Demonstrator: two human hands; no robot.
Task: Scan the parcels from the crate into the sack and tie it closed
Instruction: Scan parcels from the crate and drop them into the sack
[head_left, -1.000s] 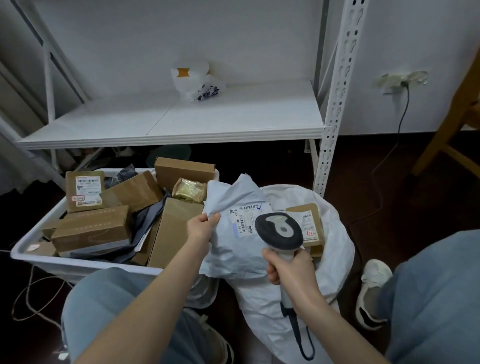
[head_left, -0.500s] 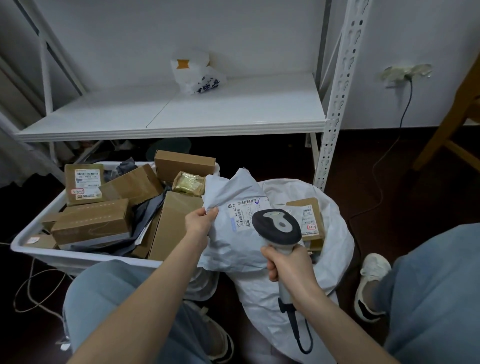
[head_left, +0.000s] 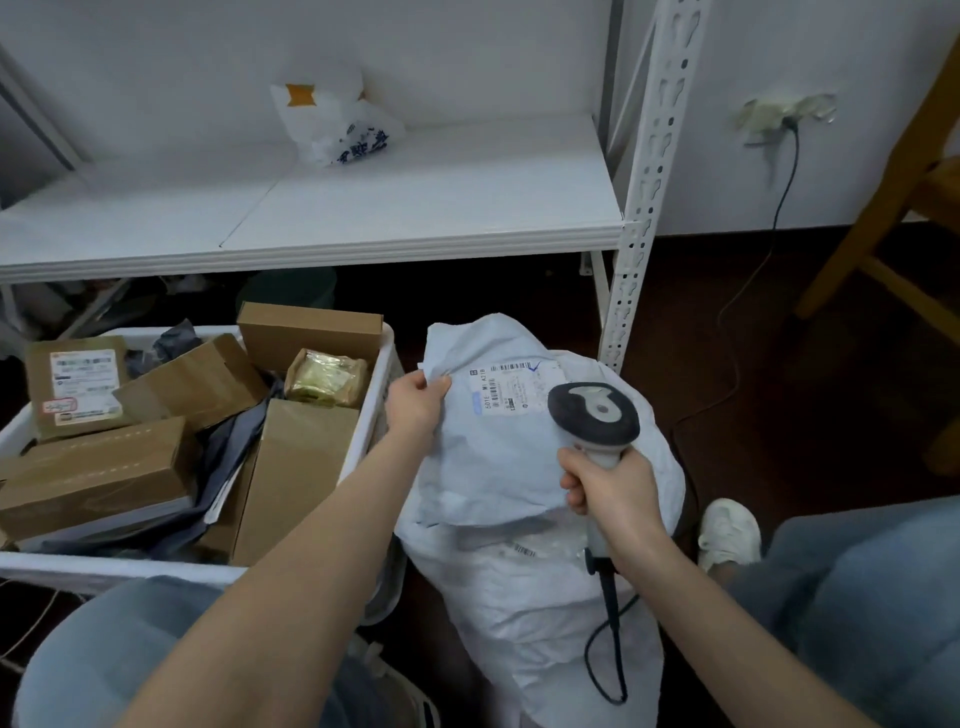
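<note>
Here your left hand (head_left: 415, 405) pinches the pale mailer parcel (head_left: 488, 431) by its upper edge over the sack (head_left: 545, 613), while your right hand (head_left: 613, 493) grips the scanner (head_left: 595, 421) handle, fingers curled tight.

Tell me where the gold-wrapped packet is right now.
Head view, left of centre: the gold-wrapped packet lies in the far right corner of the white crate, between a flat brown box behind it and an upright carton in front.

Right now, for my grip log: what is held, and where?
Left hand pinches the grey mailer at its upper-left edge; right hand grips the scanner handle.
</note>
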